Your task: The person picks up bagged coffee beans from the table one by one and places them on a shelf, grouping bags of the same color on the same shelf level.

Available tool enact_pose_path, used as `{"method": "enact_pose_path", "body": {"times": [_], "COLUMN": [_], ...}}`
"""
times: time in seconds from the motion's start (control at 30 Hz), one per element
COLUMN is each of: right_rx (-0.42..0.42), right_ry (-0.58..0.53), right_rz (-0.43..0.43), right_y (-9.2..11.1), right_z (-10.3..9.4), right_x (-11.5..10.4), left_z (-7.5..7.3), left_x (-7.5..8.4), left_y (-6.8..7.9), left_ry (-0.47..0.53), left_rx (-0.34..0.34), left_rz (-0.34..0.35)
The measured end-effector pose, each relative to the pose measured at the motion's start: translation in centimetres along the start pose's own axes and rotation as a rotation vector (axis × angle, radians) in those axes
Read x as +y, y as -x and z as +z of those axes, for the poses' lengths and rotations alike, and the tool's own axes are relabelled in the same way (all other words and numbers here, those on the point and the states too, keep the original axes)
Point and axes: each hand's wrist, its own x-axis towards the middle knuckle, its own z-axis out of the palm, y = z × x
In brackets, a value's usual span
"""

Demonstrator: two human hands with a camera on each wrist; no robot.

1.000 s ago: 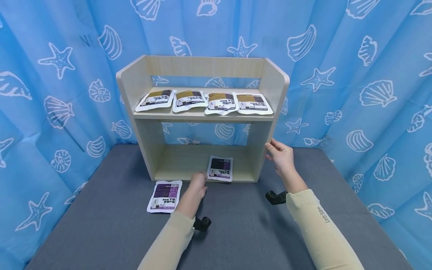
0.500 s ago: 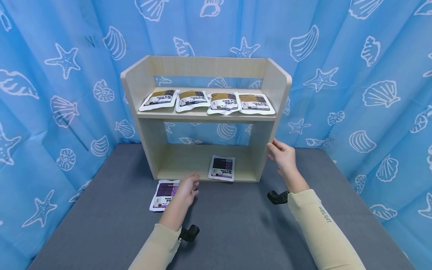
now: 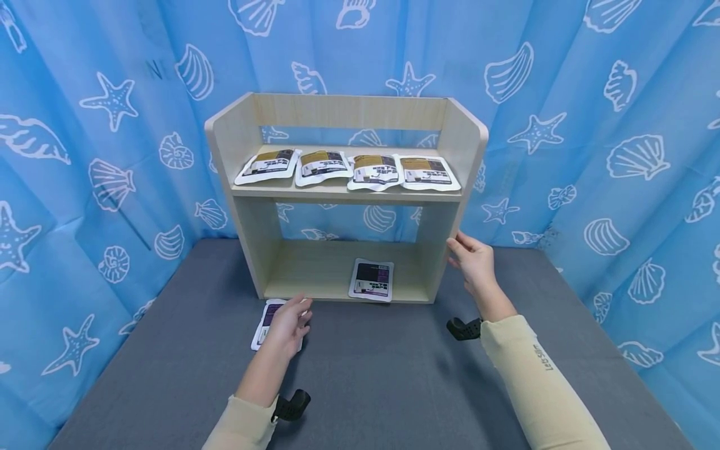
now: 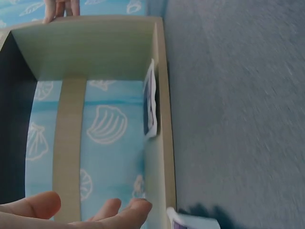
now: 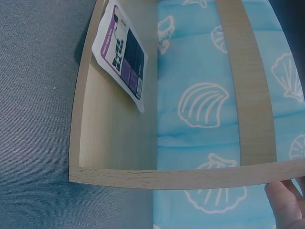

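My left hand (image 3: pixel 289 322) hovers over a white-edged purple pouch (image 3: pixel 263 334) lying on the table at the shelf's front left corner, covering part of it. Its fingers are relaxed with nothing between them; in the left wrist view the fingertips (image 4: pixel 138 206) show near the shelf's lower board. My right hand (image 3: pixel 475 265) touches the right side panel of the pale wooden shelf (image 3: pixel 345 197) with its fingertips, from the outer side. A second purple pouch (image 3: pixel 371 280) lies face up on the lower board, right of the middle, its bottom end at the front edge.
Several gold-and-white pouches (image 3: pixel 375 172) lie in a row on the upper board. The shelf stands on a grey-covered table (image 3: pixel 382 375), with a blue shell-print curtain (image 3: pixel 568 81) behind and at both sides.
My left hand has moved away from the pouch on the lower board, leftward and over the pouch on the table. My right hand stays at the side panel.
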Motion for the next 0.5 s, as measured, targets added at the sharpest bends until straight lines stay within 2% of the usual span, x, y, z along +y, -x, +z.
{"method": "enact_pose_path", "body": {"times": [0.2, 0.5], "right_rx": [0.000, -0.006], "right_ry": [-0.001, 0.008], "right_rz": [0.004, -0.005], "right_y": [0.1, 0.2], "right_z": [0.0, 0.0], "right_x": [0.0, -0.1], "left_z": [-1.4, -4.0], "left_x": [0.0, 0.2], "left_y": [0.4, 0.7], "left_ry": [-0.103, -0.172], "left_rx": [0.041, 0.093], "left_rz": [0.066, 0.077]}}
